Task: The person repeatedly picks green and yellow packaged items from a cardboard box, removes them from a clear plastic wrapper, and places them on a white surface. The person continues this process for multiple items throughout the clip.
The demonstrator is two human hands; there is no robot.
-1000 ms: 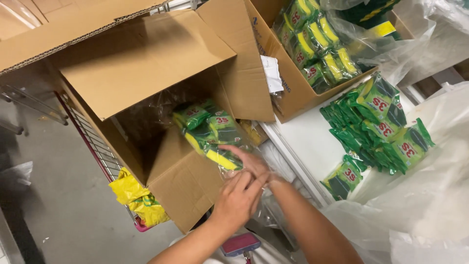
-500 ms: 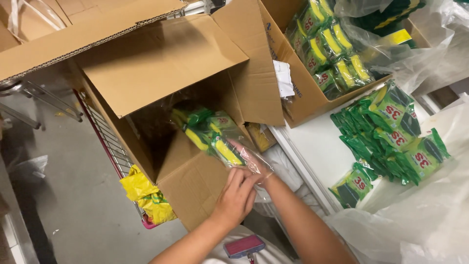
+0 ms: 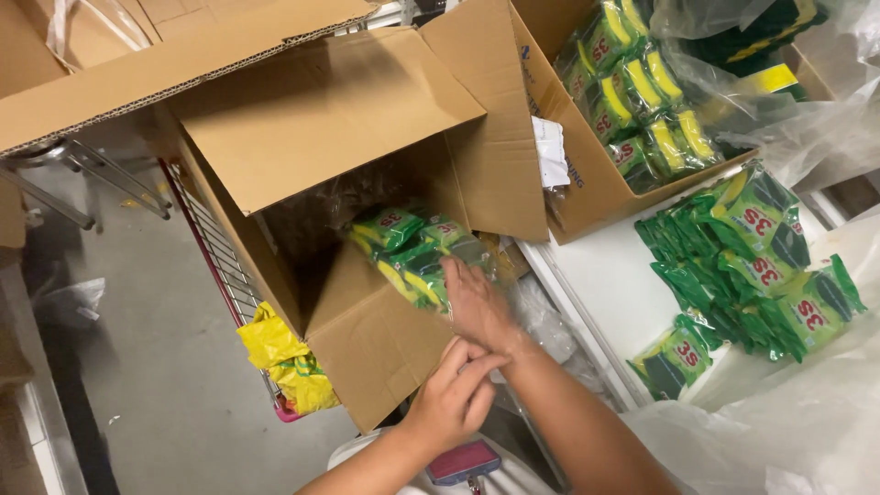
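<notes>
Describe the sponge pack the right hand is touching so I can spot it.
Find the big open cardboard box lying on its side at centre. At its mouth, the right hand presses a clear-wrapped bundle of green-and-yellow sponge packs, the only packs inside that box.

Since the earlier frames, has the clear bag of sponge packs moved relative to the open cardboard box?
Yes. The clear bag of sponge packs has gone deeper into the open cardboard box, past its lower flap; the right hand is on it, the left hand behind.
</notes>
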